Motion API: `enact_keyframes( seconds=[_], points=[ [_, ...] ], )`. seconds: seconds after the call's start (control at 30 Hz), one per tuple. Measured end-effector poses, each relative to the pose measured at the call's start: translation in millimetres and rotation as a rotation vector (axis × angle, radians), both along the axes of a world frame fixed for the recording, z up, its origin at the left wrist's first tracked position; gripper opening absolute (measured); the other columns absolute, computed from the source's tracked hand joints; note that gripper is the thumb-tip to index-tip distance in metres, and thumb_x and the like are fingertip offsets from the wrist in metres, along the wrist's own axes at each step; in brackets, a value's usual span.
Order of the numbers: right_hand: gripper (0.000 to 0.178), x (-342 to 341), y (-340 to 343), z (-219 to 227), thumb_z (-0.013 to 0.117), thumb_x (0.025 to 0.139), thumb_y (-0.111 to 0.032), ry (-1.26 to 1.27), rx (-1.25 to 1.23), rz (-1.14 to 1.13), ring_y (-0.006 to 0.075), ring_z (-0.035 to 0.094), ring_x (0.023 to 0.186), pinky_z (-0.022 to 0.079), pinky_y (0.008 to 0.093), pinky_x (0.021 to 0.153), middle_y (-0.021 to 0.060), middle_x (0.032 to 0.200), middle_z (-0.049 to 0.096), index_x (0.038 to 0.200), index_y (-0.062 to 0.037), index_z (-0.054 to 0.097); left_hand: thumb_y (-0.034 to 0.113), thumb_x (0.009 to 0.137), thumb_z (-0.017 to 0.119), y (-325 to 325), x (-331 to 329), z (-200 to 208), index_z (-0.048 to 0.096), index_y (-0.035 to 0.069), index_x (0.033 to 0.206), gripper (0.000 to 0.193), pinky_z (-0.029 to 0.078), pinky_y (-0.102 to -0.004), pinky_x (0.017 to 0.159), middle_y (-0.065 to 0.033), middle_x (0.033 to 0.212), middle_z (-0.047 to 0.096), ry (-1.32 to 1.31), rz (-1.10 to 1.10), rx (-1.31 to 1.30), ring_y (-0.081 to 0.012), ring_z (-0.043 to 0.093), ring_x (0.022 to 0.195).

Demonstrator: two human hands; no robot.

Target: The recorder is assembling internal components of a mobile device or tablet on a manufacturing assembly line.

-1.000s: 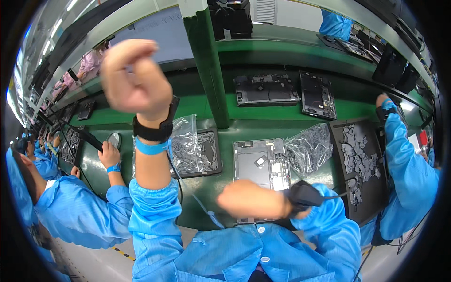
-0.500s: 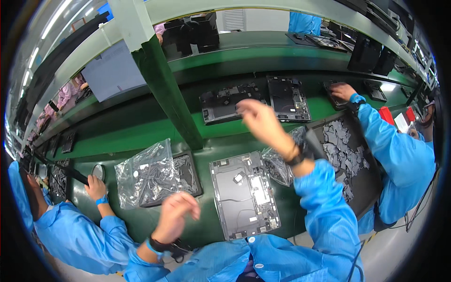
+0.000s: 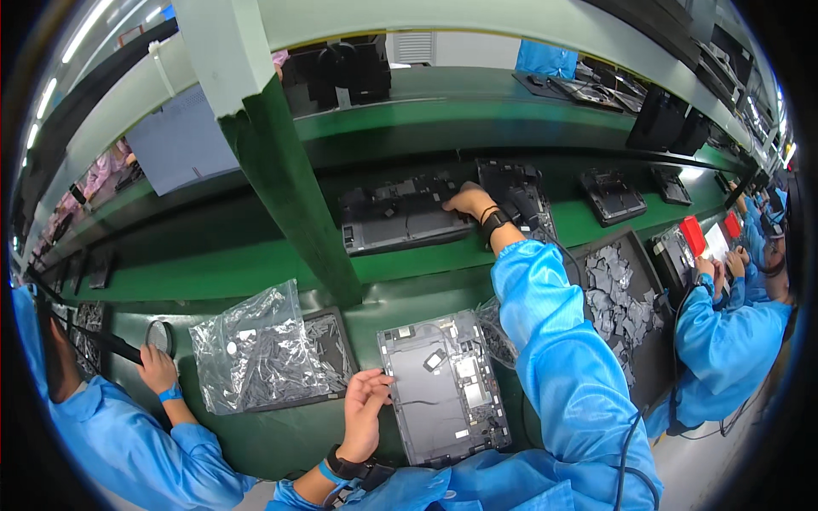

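Observation:
An opened laptop chassis (image 3: 426, 383) lies on the green bench in front of me, its grey inside and circuit board showing. My left hand (image 3: 366, 413) is at its left edge, fingers apart and fingertips at the rim. Reaching forward, my right hand (image 3: 471, 201) has its fingers closed on the right end of a dark laptop chassis (image 3: 400, 217), which rests on the raised green line behind the bench. Just right of that hand stands a second dark chassis (image 3: 520, 192), partly covered by my wrist and sleeve.
Left of me, a clear plastic bag (image 3: 256, 349) of dark strips lies over a black tray (image 3: 328, 332). A tray (image 3: 648, 341) of torn grey pieces stands right. A green post (image 3: 290, 179) rises between bench and line. Co-workers sit on both sides, one hand (image 3: 158, 368) at left.
My right hand has gone forward from the air to the chassis on the line. My left hand has come to the near chassis's edge. The right co-worker's arm has drawn back from the line.

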State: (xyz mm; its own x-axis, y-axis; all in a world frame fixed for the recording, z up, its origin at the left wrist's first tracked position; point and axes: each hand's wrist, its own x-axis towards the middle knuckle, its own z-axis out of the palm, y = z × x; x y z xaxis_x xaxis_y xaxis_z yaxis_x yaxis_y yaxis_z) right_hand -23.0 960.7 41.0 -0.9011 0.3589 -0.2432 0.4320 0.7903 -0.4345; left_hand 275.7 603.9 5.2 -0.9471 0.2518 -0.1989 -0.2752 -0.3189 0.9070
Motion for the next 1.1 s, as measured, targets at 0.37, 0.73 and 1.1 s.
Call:
enact_keyframes(
  seconds=[0.37,0.73,1.1],
  points=[
    [0.030,197,-60,59,0.063,0.088,-0.004,0.877,-1.314,-0.282,0.0195,0.062,0.099,0.050,0.0335,0.087,0.0115,0.106,0.065,0.116,0.0045,0.057,0.013,0.101,0.049,25,-4,49,0.041,0.001,0.138,0.039,0.047,-0.0363,0.097,-0.0138,0.127,0.055,0.114,-0.096,0.087,-0.0197,0.054,0.117],
    [0.060,444,-169,-1,0.066,0.091,-0.016,0.894,-1.429,-0.392,0.0216,0.052,0.120,0.043,0.0367,0.101,0.0107,0.134,0.051,0.140,-0.0005,0.035,0.032,0.102,0.051,46,11,37,0.051,0.006,0.124,0.034,0.054,-0.0385,0.090,-0.0090,0.119,0.061,-0.100,0.158,0.218,-0.0205,0.062,0.106],
    [0.007,346,-49,-9,0.069,0.081,-0.003,0.745,-0.059,0.226,0.0278,0.061,0.084,0.050,0.0354,0.075,0.0098,0.084,0.063,0.088,-0.0027,0.070,0.027,0.105,0.046,-16,32,12,0.046,-0.001,0.133,0.040,0.047,-0.0311,0.094,-0.0102,0.122,0.058,-0.111,-0.135,-0.105,-0.0156,0.058,0.108]
  ],
)
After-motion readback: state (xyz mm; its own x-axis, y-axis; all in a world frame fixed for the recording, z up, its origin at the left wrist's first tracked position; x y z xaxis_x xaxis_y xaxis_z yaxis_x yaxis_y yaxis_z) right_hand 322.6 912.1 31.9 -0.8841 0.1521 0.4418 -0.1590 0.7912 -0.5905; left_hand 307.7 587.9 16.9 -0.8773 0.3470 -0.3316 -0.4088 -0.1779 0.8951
